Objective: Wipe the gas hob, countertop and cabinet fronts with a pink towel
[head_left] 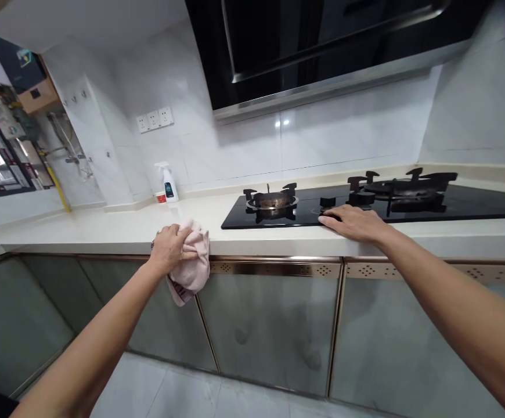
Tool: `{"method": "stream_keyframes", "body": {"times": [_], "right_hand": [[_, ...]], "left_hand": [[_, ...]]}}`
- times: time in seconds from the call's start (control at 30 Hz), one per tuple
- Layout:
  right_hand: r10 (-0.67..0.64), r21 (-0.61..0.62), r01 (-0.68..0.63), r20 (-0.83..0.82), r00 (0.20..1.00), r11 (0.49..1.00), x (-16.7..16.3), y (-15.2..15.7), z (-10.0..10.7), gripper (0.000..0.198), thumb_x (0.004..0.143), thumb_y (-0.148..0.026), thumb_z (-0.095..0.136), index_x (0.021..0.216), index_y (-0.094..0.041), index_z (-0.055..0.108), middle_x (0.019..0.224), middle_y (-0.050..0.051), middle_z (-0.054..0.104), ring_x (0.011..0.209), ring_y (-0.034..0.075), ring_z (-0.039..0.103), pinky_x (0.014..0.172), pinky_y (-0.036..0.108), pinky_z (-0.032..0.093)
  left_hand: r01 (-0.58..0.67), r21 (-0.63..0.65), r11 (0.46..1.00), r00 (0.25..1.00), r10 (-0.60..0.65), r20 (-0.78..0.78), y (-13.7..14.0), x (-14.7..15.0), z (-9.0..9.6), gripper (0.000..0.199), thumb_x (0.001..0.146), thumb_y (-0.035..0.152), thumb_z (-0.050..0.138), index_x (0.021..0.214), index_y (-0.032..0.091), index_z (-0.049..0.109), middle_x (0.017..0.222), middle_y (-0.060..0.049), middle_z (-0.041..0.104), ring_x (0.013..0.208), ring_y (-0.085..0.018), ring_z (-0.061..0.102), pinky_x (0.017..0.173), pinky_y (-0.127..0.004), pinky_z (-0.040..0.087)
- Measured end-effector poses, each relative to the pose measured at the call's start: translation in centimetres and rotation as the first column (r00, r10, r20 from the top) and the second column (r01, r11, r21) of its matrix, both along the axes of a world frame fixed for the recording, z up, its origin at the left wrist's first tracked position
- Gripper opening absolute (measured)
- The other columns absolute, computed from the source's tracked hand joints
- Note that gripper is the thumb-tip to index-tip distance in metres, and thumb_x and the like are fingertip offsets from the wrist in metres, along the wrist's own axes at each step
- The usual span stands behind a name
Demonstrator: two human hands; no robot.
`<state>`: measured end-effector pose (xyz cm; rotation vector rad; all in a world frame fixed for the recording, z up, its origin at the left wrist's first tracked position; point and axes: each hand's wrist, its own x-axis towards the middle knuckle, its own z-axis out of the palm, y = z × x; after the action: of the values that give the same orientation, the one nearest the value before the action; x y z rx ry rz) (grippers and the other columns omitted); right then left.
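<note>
My left hand (168, 248) is closed on a pale pink cloth (194, 264) at the front edge of the white countertop (217, 216). Part of the cloth hangs down over the cabinet front. On the right, my right hand (352, 223) lies palm down with fingers stretched out on the front edge of the black glass gas stove (309, 217). Its fingertips are just in front of a black control knob (327, 202). A second knob (361, 201) stands behind the hand. The left burner (271, 200) looks brownish, with a black pan support around it.
A white spray bottle (169, 184) and a small red-and-white container (161, 198) stand against the back wall. Over the stove hangs a black range hood (331, 52). The right burner (403, 188) is farther along. Greenish cabinet doors (270, 325) lie below the counter.
</note>
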<state>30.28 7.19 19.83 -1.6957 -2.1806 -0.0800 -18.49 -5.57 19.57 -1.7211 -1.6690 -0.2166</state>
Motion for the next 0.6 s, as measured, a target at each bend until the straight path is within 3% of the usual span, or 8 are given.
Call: {"method": "stream_keyframes", "body": {"times": [0.2,0.33,0.5,0.6], "right_hand": [[0.015,-0.006,-0.015,-0.042,0.999,1.000,-0.1,-0.1,0.2,0.076,0.094,-0.072,0.020,0.138,-0.027,0.064,0.149,0.014,0.057,0.137,0.040,0.051,0.110,0.067,0.040],[0.040,-0.003,-0.040,-0.061,0.997,0.999,0.1,-0.3,0.4,0.077,0.095,-0.072,0.015,0.131,-0.027,0.067,0.145,0.015,0.059,0.133,0.041,0.053,0.107,0.067,0.041],[0.072,0.005,-0.071,-0.081,0.994,0.997,0.2,-0.4,0.6,0.080,0.095,-0.075,0.007,0.094,-0.026,0.070,0.119,0.014,0.070,0.116,0.041,0.062,0.098,0.065,0.045],[0.065,0.010,-0.064,-0.084,0.994,0.998,0.2,-0.4,0.4,0.081,0.096,-0.073,0.004,0.100,-0.027,0.071,0.123,0.015,0.070,0.119,0.041,0.061,0.099,0.064,0.045]], "left_hand": [[0.012,-0.068,0.998,0.982,-0.024,-0.187,0.3,4.2,0.5,0.069,0.076,0.057,0.079,0.135,0.024,0.060,0.117,-0.016,0.060,0.103,-0.035,0.056,0.085,-0.042,0.044],[0.094,-0.092,0.991,0.970,-0.112,-0.217,1.3,8.5,0.8,0.071,0.076,0.060,0.079,0.134,0.025,0.060,0.115,-0.015,0.061,0.101,-0.033,0.057,0.080,-0.040,0.043],[0.316,-0.073,0.946,0.929,-0.324,-0.179,3.1,17.4,0.1,0.076,0.076,0.073,0.073,0.132,0.024,0.060,0.118,-0.015,0.061,0.100,-0.032,0.056,0.080,-0.039,0.042],[0.435,-0.007,0.900,0.888,-0.431,-0.163,4.3,23.4,-0.8,0.070,0.075,0.069,0.076,0.128,0.024,0.062,0.114,-0.014,0.061,0.101,-0.032,0.056,0.079,-0.039,0.040]]}}
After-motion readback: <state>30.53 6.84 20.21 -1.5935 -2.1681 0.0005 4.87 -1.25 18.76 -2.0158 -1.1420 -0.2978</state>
